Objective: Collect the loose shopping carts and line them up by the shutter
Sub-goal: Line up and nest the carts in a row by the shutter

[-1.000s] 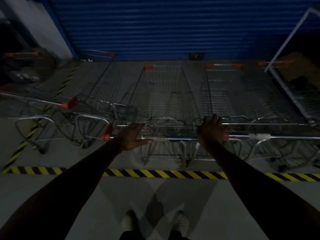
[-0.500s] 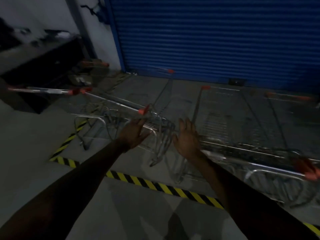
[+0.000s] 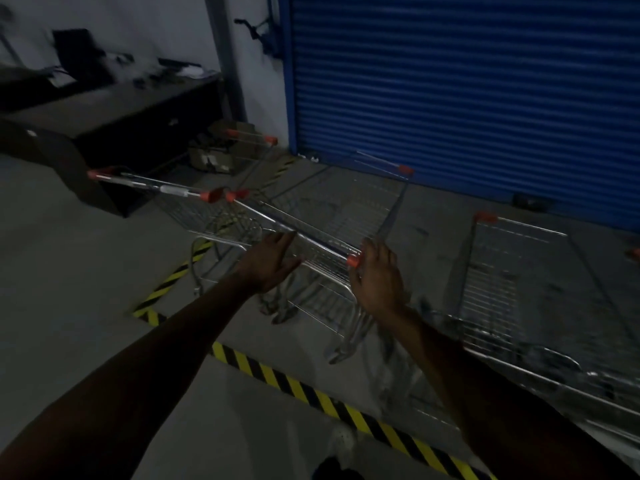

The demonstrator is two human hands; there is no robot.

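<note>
Several wire shopping carts with orange handle caps stand before the blue shutter [image 3: 467, 91]. The nearest cart [image 3: 346, 209] sits at an angle, its handle bar running from upper left to lower right. My left hand [image 3: 272, 259] reaches out with straight fingers just below the middle of that bar. Beside the bar's orange right end cap is my right hand [image 3: 375, 278], fingers straight and gripping nothing. Another cart [image 3: 180, 199] stands to the left. A third cart [image 3: 512, 271] is lined up on the right.
A dark counter [image 3: 104, 112] with clutter stands at the left wall. Cardboard boxes [image 3: 221, 147] lie in the corner by the shutter. Yellow-black hazard tape [image 3: 311, 396] marks the floor in front of the carts. Grey floor lies on the near side of the tape.
My hands let go of the middle cart's handle. The view swung left, and both hands now reach toward the angled cart's handle.
</note>
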